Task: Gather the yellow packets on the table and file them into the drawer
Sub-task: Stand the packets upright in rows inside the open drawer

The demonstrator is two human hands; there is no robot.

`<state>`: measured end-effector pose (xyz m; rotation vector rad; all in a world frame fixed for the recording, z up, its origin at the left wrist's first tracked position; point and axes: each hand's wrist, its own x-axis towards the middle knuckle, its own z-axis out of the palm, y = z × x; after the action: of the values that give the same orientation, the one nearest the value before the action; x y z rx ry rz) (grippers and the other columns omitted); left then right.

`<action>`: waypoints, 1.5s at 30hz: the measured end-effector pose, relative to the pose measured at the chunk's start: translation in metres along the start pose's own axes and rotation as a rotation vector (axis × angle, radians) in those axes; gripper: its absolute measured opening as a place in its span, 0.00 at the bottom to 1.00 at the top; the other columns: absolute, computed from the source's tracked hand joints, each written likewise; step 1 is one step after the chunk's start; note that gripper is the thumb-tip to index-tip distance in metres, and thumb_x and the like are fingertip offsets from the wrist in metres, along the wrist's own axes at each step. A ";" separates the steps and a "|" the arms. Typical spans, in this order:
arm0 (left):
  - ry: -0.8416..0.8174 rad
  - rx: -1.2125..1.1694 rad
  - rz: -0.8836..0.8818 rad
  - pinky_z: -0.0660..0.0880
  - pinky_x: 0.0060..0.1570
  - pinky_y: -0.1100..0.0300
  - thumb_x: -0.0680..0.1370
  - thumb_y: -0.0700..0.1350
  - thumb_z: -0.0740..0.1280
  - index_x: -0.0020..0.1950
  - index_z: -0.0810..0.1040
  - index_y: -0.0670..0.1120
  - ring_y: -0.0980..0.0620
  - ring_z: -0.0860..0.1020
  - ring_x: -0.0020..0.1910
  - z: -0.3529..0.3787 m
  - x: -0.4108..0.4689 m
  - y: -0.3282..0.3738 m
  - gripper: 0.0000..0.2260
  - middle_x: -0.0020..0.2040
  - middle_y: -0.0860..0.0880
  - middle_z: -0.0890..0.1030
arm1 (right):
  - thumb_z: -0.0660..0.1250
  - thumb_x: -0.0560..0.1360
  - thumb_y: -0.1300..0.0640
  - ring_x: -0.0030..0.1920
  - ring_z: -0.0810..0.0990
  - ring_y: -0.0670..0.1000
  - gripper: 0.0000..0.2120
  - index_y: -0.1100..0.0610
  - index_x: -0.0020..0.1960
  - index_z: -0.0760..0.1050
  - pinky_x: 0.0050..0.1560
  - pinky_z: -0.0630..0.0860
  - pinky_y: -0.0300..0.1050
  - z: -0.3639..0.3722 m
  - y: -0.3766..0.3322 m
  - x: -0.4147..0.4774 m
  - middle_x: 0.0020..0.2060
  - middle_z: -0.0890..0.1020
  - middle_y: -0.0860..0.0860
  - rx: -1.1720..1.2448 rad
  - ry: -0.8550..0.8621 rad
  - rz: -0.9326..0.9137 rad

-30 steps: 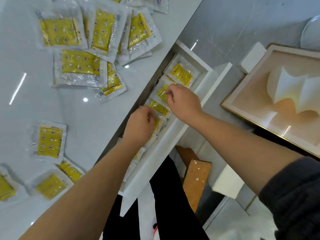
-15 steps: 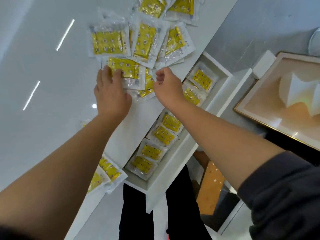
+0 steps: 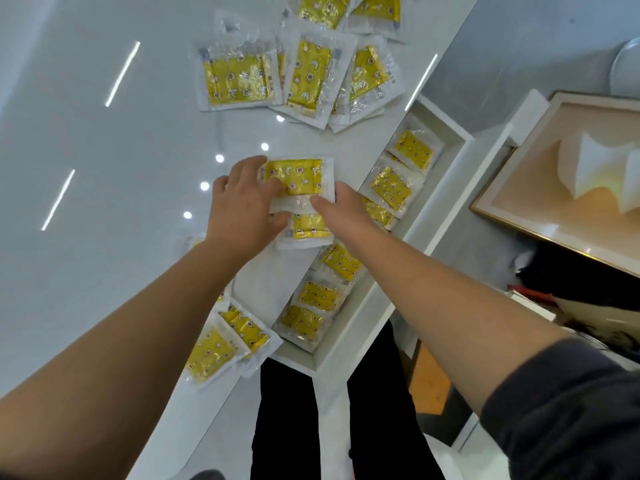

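Note:
A yellow packet (image 3: 300, 177) in a clear wrapper lies near the table's right edge, on top of a second packet (image 3: 308, 227). My left hand (image 3: 242, 206) grips the top packet from its left side, thumb over the wrapper. My right hand (image 3: 341, 206) pinches the same packet at its lower right corner. The open white drawer (image 3: 450, 133) runs along the table's edge just right of my hands, with several yellow packets (image 3: 391, 187) filed in a row inside. More packets (image 3: 239, 79) lie in a pile at the far side of the table (image 3: 104, 271).
Two packets (image 3: 225, 341) lie at the table's near edge under my left forearm. A framed picture (image 3: 568, 181) leans on the floor to the right. My legs in black trousers (image 3: 287, 410) stand below the drawer, with a wooden stool (image 3: 429, 386) beside them.
Both hands left the drawer, reached to the pile on the table, and pulled two packets back toward the table's edge near the drawer.

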<state>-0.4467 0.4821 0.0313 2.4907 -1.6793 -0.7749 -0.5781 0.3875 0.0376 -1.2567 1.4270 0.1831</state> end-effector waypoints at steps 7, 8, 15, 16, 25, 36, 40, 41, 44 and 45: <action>-0.156 -0.087 0.168 0.55 0.71 0.44 0.72 0.61 0.68 0.52 0.73 0.46 0.46 0.67 0.68 -0.004 -0.001 -0.005 0.20 0.67 0.47 0.70 | 0.63 0.78 0.55 0.43 0.77 0.47 0.06 0.53 0.55 0.72 0.40 0.72 0.39 0.011 0.026 -0.030 0.42 0.76 0.46 0.080 0.005 -0.062; -0.141 -0.100 0.166 0.55 0.70 0.45 0.71 0.62 0.67 0.51 0.73 0.46 0.46 0.69 0.65 -0.005 -0.004 -0.005 0.21 0.63 0.47 0.71 | 0.63 0.78 0.55 0.41 0.76 0.45 0.05 0.53 0.54 0.71 0.38 0.71 0.37 0.012 0.029 -0.035 0.41 0.76 0.45 0.108 0.005 -0.061; -0.175 -0.457 -0.150 0.71 0.51 0.53 0.73 0.48 0.72 0.62 0.68 0.47 0.46 0.75 0.49 -0.016 -0.025 -0.003 0.22 0.52 0.47 0.76 | 0.66 0.77 0.55 0.47 0.79 0.45 0.09 0.52 0.58 0.73 0.45 0.75 0.40 0.024 0.048 -0.056 0.49 0.80 0.48 0.289 -0.030 -0.016; -0.218 -0.490 -0.193 0.72 0.49 0.54 0.73 0.47 0.72 0.63 0.69 0.47 0.46 0.75 0.49 -0.017 -0.028 -0.006 0.21 0.51 0.47 0.77 | 0.66 0.77 0.54 0.49 0.79 0.46 0.10 0.51 0.58 0.73 0.48 0.76 0.42 0.027 0.050 -0.057 0.52 0.80 0.48 0.288 -0.038 -0.003; -0.357 -0.458 -0.271 0.69 0.44 0.57 0.76 0.45 0.67 0.53 0.76 0.43 0.46 0.77 0.48 -0.018 -0.061 -0.054 0.08 0.47 0.46 0.80 | 0.72 0.73 0.56 0.49 0.79 0.46 0.16 0.51 0.59 0.74 0.46 0.75 0.39 0.032 0.050 -0.065 0.51 0.80 0.46 0.013 -0.243 -0.006; -0.672 -0.287 -0.190 0.68 0.45 0.56 0.78 0.50 0.65 0.54 0.72 0.42 0.46 0.75 0.48 -0.031 -0.090 -0.089 0.12 0.46 0.47 0.77 | 0.69 0.73 0.55 0.49 0.75 0.54 0.06 0.53 0.47 0.73 0.39 0.66 0.43 0.032 -0.005 -0.033 0.43 0.73 0.49 -0.745 -0.077 -0.357; -0.676 -0.143 -0.142 0.72 0.52 0.52 0.77 0.53 0.66 0.64 0.67 0.43 0.44 0.76 0.52 -0.027 -0.098 -0.093 0.21 0.53 0.44 0.77 | 0.69 0.73 0.60 0.74 0.58 0.57 0.15 0.58 0.59 0.76 0.63 0.65 0.51 0.047 -0.016 -0.014 0.73 0.62 0.55 -1.117 0.004 -0.568; -0.656 -0.083 -0.127 0.71 0.54 0.51 0.77 0.54 0.65 0.66 0.66 0.44 0.44 0.76 0.54 -0.024 -0.100 -0.095 0.22 0.55 0.44 0.77 | 0.69 0.73 0.61 0.76 0.52 0.57 0.17 0.58 0.61 0.75 0.68 0.61 0.54 0.049 -0.017 -0.011 0.76 0.57 0.56 -1.139 -0.022 -0.569; -0.534 0.047 -0.051 0.69 0.53 0.51 0.78 0.54 0.65 0.62 0.69 0.45 0.45 0.75 0.53 -0.018 -0.104 -0.100 0.18 0.55 0.46 0.76 | 0.69 0.71 0.60 0.74 0.58 0.58 0.18 0.58 0.61 0.75 0.71 0.56 0.58 0.054 -0.018 -0.008 0.74 0.60 0.56 -1.167 -0.024 -0.562; -0.486 0.060 -0.044 0.69 0.52 0.51 0.77 0.54 0.65 0.61 0.70 0.45 0.45 0.75 0.53 -0.016 -0.104 -0.102 0.18 0.54 0.46 0.76 | 0.70 0.71 0.61 0.69 0.64 0.58 0.17 0.57 0.59 0.75 0.68 0.59 0.57 0.056 -0.016 -0.008 0.70 0.65 0.55 -1.199 0.022 -0.593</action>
<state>-0.3829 0.6120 0.0541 2.5268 -1.7970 -1.4511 -0.5332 0.4257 0.0349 -2.5878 0.8332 0.6711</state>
